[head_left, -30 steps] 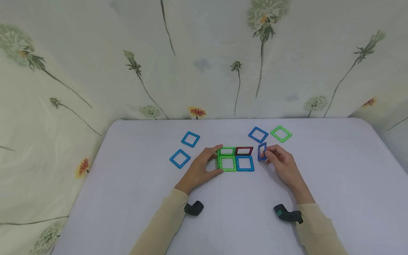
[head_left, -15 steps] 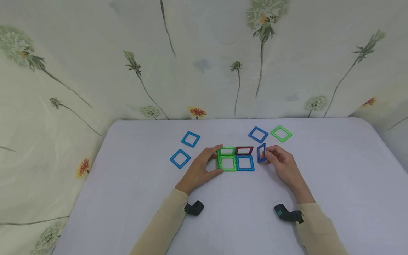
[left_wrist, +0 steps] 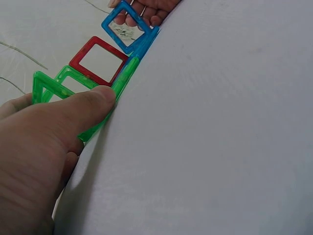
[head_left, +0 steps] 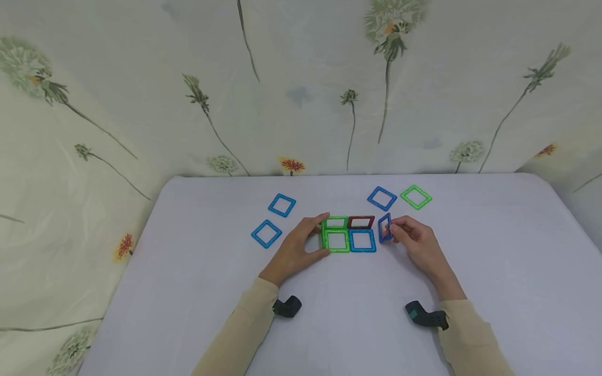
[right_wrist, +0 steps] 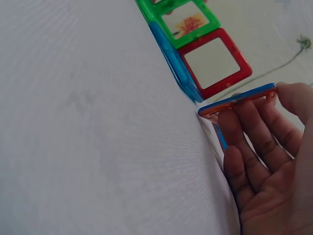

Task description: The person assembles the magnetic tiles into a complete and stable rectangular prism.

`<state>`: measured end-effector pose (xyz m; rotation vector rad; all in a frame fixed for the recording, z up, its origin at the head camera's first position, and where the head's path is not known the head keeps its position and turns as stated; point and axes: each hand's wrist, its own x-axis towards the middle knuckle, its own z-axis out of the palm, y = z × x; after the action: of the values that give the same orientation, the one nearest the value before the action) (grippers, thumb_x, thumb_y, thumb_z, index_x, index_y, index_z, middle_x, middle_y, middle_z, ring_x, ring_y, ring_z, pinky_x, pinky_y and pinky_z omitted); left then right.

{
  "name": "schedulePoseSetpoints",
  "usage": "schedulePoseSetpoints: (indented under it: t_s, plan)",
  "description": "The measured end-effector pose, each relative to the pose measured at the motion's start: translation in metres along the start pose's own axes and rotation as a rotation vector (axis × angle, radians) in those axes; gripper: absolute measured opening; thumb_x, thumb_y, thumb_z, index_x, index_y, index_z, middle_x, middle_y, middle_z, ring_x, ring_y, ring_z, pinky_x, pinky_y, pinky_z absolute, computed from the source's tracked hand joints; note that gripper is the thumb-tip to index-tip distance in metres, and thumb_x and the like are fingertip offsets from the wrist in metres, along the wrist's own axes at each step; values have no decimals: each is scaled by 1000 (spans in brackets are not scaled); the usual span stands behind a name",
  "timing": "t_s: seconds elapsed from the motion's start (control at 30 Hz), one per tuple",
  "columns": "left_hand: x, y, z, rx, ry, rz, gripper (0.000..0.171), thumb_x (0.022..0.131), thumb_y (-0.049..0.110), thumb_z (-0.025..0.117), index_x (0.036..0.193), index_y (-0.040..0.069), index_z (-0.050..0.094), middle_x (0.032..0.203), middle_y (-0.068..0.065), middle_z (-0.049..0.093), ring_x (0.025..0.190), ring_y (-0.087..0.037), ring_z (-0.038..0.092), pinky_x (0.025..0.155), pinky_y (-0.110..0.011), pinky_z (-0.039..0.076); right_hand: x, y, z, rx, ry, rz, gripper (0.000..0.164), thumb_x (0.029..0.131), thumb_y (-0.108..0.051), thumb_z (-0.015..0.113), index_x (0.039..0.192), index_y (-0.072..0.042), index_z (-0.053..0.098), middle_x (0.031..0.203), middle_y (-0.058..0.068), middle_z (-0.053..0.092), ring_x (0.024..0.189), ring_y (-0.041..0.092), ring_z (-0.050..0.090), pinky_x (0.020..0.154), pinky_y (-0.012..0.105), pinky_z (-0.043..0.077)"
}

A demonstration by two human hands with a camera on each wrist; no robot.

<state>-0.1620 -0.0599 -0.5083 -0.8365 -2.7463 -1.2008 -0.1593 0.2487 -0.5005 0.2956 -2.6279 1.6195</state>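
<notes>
My left hand [head_left: 297, 248] grips the left end of a magnetic-tile build, thumb on the front of a green upright tile [head_left: 323, 238] and a finger at its back. Flat on the table lie a green tile [head_left: 336, 250] and a blue tile [head_left: 362, 250]. Behind them stand another green tile [right_wrist: 213, 20] and a red tile [right_wrist: 237, 54]. Between thumb and fingers, my right hand [head_left: 419, 244] pinches a blue magnetic tile [right_wrist: 239, 99], held upright. A narrow gap separates it from the flat blue tile's right edge.
Two loose blue tiles [head_left: 277, 213] lie left of the build on the white-covered table [head_left: 211, 209]. Another blue tile [head_left: 378, 204] and a green tile [head_left: 410, 202] lie behind my right hand. A flower-printed cloth [head_left: 301, 120] rises beyond the table's far edge.
The blue tile in my right hand has come slightly nearer to me and a little to the left, closer to the build. My left hand keeps its place.
</notes>
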Motion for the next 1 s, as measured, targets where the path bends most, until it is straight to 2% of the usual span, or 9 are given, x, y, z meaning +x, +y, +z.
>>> schedulePoseSetpoints:
  t_s: [0.23, 0.4, 0.57, 0.73, 1.0]
  plan:
    - [0, 0, 1, 12, 6, 5, 88, 79, 27, 76, 148, 39, 21, 126, 8, 50, 113, -5, 51, 100, -22, 45, -1, -1, -1, 1, -6, -13, 21, 97, -23, 53, 105, -6, 63, 89, 5, 70, 77, 12, 59, 69, 16, 49]
    - [0, 0, 0, 14, 13, 8, 88, 79, 27, 76, 148, 39, 22, 125, 8, 50, 112, -5, 51, 99, -22, 46, -3, -8, -2, 51, -32, -40, 17, 97, -15, 52, 102, -3, 63, 89, 14, 69, 78, 18, 60, 68, 19, 52]
    - [0, 0, 0, 10, 7, 6, 87, 80, 27, 76, 148, 38, 22, 125, 8, 50, 112, -5, 51, 99, -23, 46, -6, -26, -3, 59, -44, -67, 17, 96, -10, 52, 99, 3, 63, 87, 23, 67, 75, 22, 60, 65, 22, 52]
    - [0, 0, 0, 4, 0, -5, 88, 80, 28, 75, 147, 41, 21, 125, 9, 50, 112, -5, 50, 99, -23, 46, -8, -35, -3, 38, -40, -51, 18, 96, -11, 53, 97, 3, 63, 87, 24, 67, 74, 22, 60, 63, 23, 51]
    - [0, 1, 0, 5, -2, -16, 88, 80, 28, 75, 148, 40, 21, 127, 9, 49, 113, -5, 51, 100, -23, 46, -7, -35, -3, 30, -50, -41, 20, 96, -13, 53, 98, 4, 64, 87, 23, 68, 75, 20, 61, 64, 23, 51]
